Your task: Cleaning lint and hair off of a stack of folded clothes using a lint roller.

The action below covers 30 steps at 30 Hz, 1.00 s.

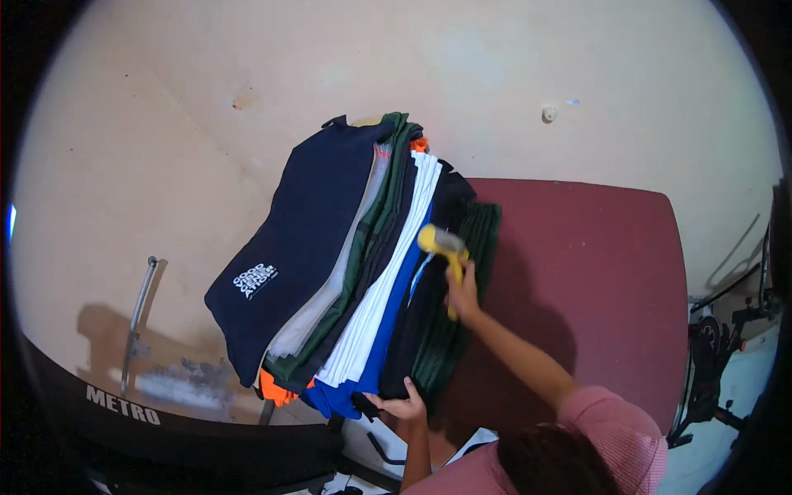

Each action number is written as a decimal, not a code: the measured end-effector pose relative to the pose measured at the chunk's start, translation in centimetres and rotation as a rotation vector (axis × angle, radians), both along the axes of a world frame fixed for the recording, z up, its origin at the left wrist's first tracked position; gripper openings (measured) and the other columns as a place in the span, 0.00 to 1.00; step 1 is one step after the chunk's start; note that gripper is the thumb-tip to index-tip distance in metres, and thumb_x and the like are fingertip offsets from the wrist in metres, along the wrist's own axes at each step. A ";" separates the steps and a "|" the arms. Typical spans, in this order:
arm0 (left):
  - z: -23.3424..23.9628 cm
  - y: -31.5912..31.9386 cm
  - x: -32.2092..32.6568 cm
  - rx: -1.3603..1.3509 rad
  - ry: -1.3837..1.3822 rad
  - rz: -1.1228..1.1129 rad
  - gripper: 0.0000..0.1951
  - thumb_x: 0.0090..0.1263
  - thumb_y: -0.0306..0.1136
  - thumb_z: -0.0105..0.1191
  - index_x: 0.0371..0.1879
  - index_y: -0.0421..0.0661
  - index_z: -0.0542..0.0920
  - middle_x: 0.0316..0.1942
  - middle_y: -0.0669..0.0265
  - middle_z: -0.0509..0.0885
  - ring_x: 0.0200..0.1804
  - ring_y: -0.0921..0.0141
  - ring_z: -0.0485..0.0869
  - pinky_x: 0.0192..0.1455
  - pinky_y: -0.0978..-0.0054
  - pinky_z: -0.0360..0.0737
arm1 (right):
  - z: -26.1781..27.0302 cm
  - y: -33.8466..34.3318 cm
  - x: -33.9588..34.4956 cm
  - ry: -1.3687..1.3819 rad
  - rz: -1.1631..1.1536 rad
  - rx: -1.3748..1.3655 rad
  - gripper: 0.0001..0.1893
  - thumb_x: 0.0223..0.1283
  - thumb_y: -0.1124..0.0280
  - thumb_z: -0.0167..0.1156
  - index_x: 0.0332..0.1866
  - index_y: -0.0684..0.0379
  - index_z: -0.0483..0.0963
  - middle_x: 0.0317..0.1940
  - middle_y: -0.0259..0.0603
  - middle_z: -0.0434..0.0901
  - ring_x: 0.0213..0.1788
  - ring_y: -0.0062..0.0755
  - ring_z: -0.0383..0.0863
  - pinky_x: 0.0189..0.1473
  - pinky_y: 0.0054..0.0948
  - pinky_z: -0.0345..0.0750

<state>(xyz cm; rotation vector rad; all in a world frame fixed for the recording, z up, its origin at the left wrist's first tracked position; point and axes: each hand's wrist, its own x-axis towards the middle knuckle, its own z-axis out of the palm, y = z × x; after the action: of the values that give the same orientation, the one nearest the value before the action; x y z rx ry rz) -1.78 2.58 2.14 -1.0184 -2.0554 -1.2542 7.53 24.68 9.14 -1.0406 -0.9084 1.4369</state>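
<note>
A tall stack of folded garments lies on its side before me, with a navy printed garment (309, 204) outermost, then green, black, white (383, 284), blue (396, 309) and black layers (411, 346). Dark green cloth (470, 266) lies against the maroon surface. In my right hand (463, 294) is the yellow handle of a hand tool with a grey roller-like head (444, 241), over the black and green layers; its exact kind is unclear. My left hand (402, 403) touches the lower end of the black layers, thumb spread from the fingers, whose tips are partly hidden.
The maroon padded surface (594, 291) extends right of the garments. A pale wall (482, 74) stands beyond. At lower left are a black curved edge (204, 427) bearing writing and a metal rod (135, 322). Black exercise-type equipment (708, 359) stands at right.
</note>
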 end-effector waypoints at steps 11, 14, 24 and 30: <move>3.0 0.0 3.1 0.154 0.112 -0.047 0.30 0.50 0.33 0.59 0.48 0.38 0.58 0.48 0.49 0.63 0.52 0.56 0.63 0.63 0.50 0.44 | -6.4 -0.4 3.3 -0.430 -0.098 0.378 0.20 0.57 0.67 0.53 0.53 0.55 0.58 0.27 0.41 0.71 0.20 0.21 0.71 0.20 0.23 0.69; 6.7 3.9 4.9 -0.111 -0.013 -0.604 0.28 0.49 0.34 0.59 0.47 0.37 0.63 0.52 0.51 0.63 0.57 0.56 0.60 0.62 0.44 0.42 | -5.2 -5.9 8.3 -0.415 0.122 0.293 0.21 0.56 0.70 0.53 0.54 0.61 0.60 0.40 0.47 0.73 0.41 0.33 0.74 0.43 0.30 0.71; 8.6 18.3 4.1 -0.878 0.344 -0.290 0.35 0.56 0.45 0.48 0.61 0.39 0.57 0.67 0.57 0.46 0.68 0.62 0.45 0.59 0.41 0.49 | -4.5 -9.0 17.4 -0.878 -0.056 0.224 0.23 0.52 0.72 0.56 0.55 0.58 0.62 0.48 0.45 0.70 0.43 0.38 0.68 0.49 0.35 0.61; 6.0 19.0 4.4 -0.825 0.434 -0.294 0.26 0.57 0.45 0.44 0.54 0.47 0.70 0.66 0.57 0.50 0.69 0.63 0.45 0.63 0.55 0.48 | -4.1 -8.2 19.0 -1.197 -0.048 0.315 0.24 0.47 0.71 0.57 0.53 0.58 0.64 0.46 0.45 0.66 0.48 0.40 0.63 0.51 0.39 0.55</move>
<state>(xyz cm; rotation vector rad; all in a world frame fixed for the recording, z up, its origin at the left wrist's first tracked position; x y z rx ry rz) 2.57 21.54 8.13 -1.8121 -2.1161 -0.1883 26.57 16.51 5.01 -1.6537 -1.8409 0.4719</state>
